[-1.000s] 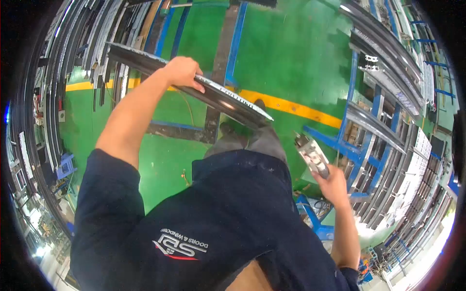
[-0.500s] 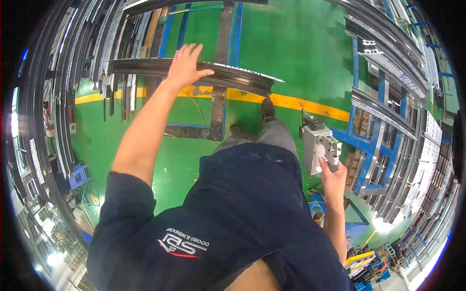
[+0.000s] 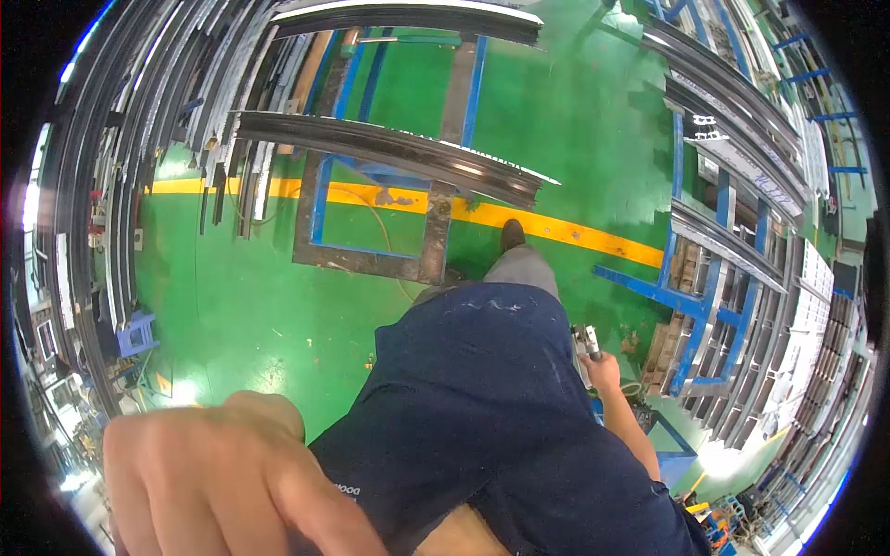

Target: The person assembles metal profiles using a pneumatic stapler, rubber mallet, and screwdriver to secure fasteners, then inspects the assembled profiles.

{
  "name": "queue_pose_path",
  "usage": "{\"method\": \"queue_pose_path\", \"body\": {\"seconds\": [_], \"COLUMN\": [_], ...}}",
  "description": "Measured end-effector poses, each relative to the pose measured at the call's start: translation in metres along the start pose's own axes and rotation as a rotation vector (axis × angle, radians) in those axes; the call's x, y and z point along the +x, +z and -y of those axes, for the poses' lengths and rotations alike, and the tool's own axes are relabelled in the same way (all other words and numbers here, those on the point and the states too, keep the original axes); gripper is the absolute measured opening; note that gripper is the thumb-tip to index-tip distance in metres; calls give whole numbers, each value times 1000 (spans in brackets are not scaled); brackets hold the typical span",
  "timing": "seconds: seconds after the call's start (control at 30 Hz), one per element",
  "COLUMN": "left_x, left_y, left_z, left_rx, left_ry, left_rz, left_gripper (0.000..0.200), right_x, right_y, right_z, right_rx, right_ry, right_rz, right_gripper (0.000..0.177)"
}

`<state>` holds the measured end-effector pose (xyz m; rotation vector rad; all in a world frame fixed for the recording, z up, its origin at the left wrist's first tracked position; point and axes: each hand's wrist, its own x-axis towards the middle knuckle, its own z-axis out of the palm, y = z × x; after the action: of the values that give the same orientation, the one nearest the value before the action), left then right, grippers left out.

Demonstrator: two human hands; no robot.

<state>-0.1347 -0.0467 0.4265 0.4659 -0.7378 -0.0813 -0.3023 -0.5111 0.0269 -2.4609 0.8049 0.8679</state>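
Note:
My left hand [image 3: 222, 477] is raised very close to the camera at the bottom left, blurred, with its back toward me; its palm is hidden. My right hand [image 3: 604, 372] hangs low beside my hip and grips a small grey metal tool [image 3: 586, 341] that points up from my fist. A long dark aluminium profile [image 3: 389, 148] lies across a blue and grey floor stand [image 3: 320, 199] ahead of me, apart from both hands. A second dark profile [image 3: 408, 17] lies farther off at the top. My foot [image 3: 512, 233] rests near the yellow floor line [image 3: 575, 233].
Racks of long metal profiles [image 3: 139, 120] line the left side. Blue racks with more profiles [image 3: 723, 250] stand on the right. The floor is green. A blue stool [image 3: 137, 332] sits at the left.
My left hand has let go of the long profile, which now lies on the stand, and has come up to the camera. My right hand has dropped to my side with the tool.

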Motion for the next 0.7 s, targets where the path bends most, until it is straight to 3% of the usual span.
{"method": "queue_pose_path", "body": {"seconds": [0.2,0.43,0.53,0.6,0.67,0.7], "left_x": [-6,-15,-20,-19,-22,-26], "left_y": [42,63,51,51,68,88], "left_z": [-12,-14,-27,-31,-29,-22], "left_rx": [-11,-101,-223,-175,-122,-89], "left_ry": [-49,-128,-230,-268,-304,-209], "left_rz": [-121,-271,-110,-78,-60,-225], "left_gripper": [47,48,52,50,49,49], "right_x": [2,-33,-48,-58,-46,-41], "right_y": [28,40,38,27,39,42], "right_z": [-39,-46,-47,-32,-58,-65], "right_rx": [-65,229,264,248,244,250], "right_ry": [24,159,180,187,131,82], "right_rz": [106,58,33,74,56,40], "right_gripper": [47,39,34,30,28,27]}}
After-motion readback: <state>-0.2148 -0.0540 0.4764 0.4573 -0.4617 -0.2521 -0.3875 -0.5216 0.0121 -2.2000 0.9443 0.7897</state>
